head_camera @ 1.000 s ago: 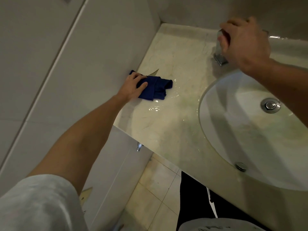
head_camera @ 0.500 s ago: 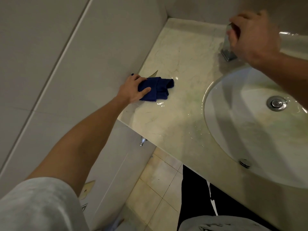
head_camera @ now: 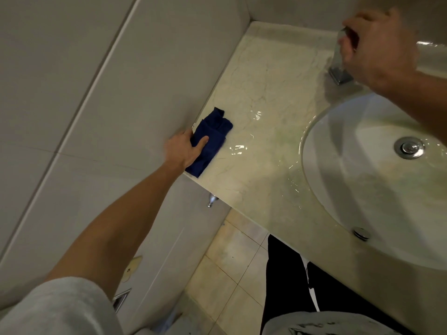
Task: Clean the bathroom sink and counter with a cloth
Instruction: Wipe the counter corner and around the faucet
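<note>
1. Now my left hand (head_camera: 185,148) presses the cloth (head_camera: 210,141) flat onto the surface (head_camera: 266,112), thumb laid over the top and fingers tucked at the wall side, so it pins the cloth more than grips it.
2. My right hand (head_camera: 379,49) is curled round the tap (head_camera: 338,66) at the back edge; it hides most of the tap, so I cannot tell which way the handle is set.
3. Folded and dark blue, the cloth lies at the left edge of the surface, against the wall (head_camera: 121,105) and near the front left corner.
4. Water glints on the surface between the cloth and the sink (head_camera: 362,189), so I judge the wipe is mid-way, with the wet patch not yet taken up.
5. To do this stroke well, I should keep my palm flat and my weight even, so the whole fold stays in contact.
6. I would run along the wall seam first, then work in overlapping passes toward the sink.
7. Pushing the water into the sink beats dragging it to the front edge, where it would drip to the floor (head_camera: 229,274).
8. Once a face is soaked, I should refold the cloth to a drier one.
</note>
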`<state>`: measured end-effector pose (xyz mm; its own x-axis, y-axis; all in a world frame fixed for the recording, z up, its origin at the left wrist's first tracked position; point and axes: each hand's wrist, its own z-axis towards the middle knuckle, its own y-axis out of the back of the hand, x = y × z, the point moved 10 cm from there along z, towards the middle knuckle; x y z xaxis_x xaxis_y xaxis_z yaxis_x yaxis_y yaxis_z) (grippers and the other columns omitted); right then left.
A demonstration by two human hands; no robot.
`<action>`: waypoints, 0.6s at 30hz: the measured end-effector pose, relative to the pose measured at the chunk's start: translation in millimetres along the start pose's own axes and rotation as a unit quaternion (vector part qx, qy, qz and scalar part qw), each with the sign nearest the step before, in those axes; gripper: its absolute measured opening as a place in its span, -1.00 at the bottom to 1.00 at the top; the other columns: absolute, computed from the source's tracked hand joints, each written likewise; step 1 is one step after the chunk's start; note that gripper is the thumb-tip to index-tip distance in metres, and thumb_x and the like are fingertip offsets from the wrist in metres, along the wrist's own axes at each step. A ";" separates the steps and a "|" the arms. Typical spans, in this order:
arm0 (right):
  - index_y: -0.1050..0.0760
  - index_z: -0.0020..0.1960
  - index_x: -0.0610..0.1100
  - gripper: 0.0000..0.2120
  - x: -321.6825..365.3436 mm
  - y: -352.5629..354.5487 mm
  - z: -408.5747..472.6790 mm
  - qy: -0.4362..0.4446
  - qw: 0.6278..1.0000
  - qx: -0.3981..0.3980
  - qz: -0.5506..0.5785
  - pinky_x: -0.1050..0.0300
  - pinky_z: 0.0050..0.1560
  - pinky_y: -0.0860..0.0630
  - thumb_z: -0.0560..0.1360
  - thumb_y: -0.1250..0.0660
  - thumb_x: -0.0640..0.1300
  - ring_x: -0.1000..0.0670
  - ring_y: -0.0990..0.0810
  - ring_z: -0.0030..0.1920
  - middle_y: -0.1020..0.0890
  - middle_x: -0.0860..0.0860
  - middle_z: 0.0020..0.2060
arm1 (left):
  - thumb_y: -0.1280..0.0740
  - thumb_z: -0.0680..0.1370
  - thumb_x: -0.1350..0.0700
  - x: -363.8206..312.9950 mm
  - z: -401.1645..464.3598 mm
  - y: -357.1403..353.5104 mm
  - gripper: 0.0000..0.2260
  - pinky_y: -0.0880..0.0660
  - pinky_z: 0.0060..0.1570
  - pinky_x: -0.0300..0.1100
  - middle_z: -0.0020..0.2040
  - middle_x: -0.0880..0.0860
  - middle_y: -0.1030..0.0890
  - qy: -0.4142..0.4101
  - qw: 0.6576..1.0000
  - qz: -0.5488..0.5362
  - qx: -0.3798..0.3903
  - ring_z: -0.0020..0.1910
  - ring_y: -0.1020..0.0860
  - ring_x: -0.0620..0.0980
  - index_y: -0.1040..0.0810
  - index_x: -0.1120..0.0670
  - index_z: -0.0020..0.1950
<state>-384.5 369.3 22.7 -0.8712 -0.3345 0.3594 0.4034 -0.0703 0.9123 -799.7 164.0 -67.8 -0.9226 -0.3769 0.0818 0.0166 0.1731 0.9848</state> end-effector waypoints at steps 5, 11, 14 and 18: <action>-0.46 0.36 -0.16 -0.57 -4.2 -4.2 3.5 0.002 1.000 -0.009 -0.001 -0.24 0.14 -0.49 0.65 -0.06 0.05 -0.34 -0.44 0.21 -0.53 -0.17 0.30 | -0.23 0.63 -0.27 -1.2 -1.4 5.0 -0.49 -0.43 -0.17 -0.09 0.10 0.16 -0.61 -0.036 0.998 -0.034 -0.045 -0.04 -0.60 0.15 -0.51 0.14 0.30; -0.46 0.35 -0.11 -0.56 -11.5 -11.4 9.7 0.005 1.000 -0.023 -0.008 -0.21 0.17 -0.50 0.61 -0.07 0.09 -0.31 -0.47 0.19 -0.55 -0.11 0.30 | -0.17 0.70 -0.15 -37.4 -2.4 -26.8 -0.42 -0.28 0.52 0.09 0.64 0.11 -0.17 -0.235 0.962 -0.136 -0.038 0.56 -0.26 0.11 -0.16 0.05 0.66; -0.45 0.35 -0.11 -0.55 -12.3 -14.4 11.1 0.000 1.000 -0.018 -0.008 -0.21 0.20 -0.49 0.60 -0.07 0.11 -0.30 -0.46 0.21 -0.55 -0.10 0.30 | -0.19 0.68 -0.20 -48.9 -2.5 -31.9 -0.37 -0.22 0.56 0.07 0.66 0.07 -0.10 -0.216 0.962 -0.166 -0.022 0.61 -0.17 0.05 -0.11 0.04 0.67; -0.46 0.36 -0.11 -0.56 -10.7 -10.6 7.6 -0.004 1.000 -0.014 -0.004 -0.21 0.19 -0.48 0.61 -0.09 0.09 -0.30 -0.44 0.23 -0.53 -0.10 0.32 | -0.22 0.63 -0.28 -78.5 -12.5 -27.4 -0.31 -0.28 0.52 0.05 0.65 0.07 -0.12 -0.190 0.964 -0.185 -0.026 0.58 -0.20 0.07 -0.14 0.03 0.66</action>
<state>-381.6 380.8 10.7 -0.8764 -0.3271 0.3535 0.4039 -0.0995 0.9094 -723.0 177.5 -99.2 -0.9435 -0.0422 -0.3286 -0.3303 0.0409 0.9430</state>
